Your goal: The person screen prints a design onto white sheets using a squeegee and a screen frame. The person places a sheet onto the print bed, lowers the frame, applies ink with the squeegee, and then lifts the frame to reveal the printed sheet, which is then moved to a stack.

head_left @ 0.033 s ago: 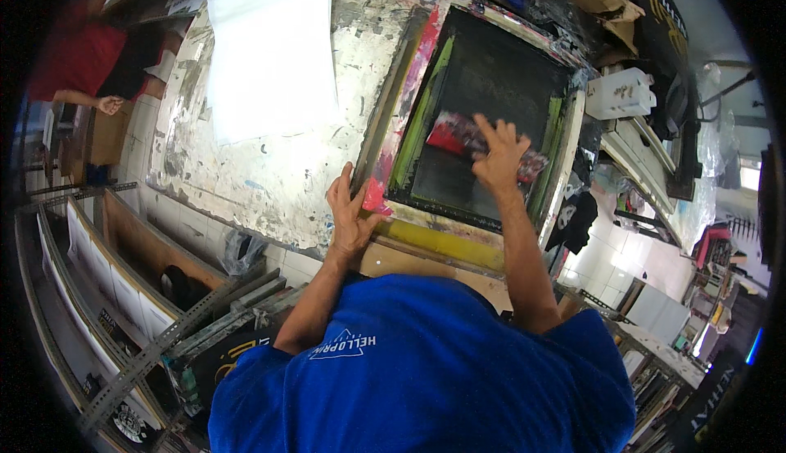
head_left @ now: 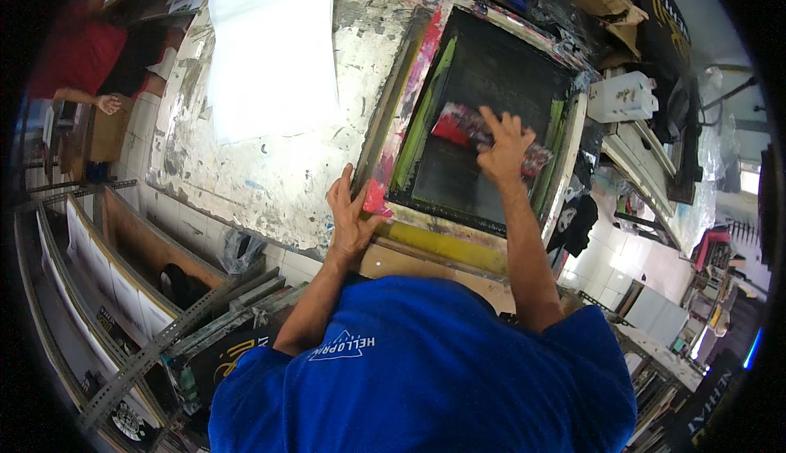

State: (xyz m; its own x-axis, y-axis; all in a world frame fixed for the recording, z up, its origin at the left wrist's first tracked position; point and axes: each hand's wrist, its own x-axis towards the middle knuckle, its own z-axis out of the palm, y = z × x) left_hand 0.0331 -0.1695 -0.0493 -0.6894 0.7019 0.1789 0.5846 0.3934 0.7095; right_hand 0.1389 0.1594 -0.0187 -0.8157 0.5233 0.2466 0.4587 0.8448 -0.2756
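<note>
Head view: the right hand [head_left: 508, 150] is clamped over a long, blurred red-and-dark hand tool [head_left: 452, 128], which reaches out to both sides of its fingers and lies across the dark panel [head_left: 499, 64] beneath it. Left of and nearer the body than that hand, the left hand [head_left: 352, 222] has its fingers apart at the near left corner of the paint-streaked frame [head_left: 391, 154], beside a pink patch [head_left: 377, 197]; whether it grips or only presses there, I cannot tell. Beyond the left hand, white sheets [head_left: 274, 52] lie on the stained table [head_left: 315, 176]. If the left hand bears too lightly on its corner, the frame could shift under the right hand's push. Uneven pressure from the right hand, gripping near the tool's middle, might tip one end up and leave streaks. Swung too far sideways, the tool could knock the frame's inner edge or smear the green bands [head_left: 426, 130] left of that hand.
</note>
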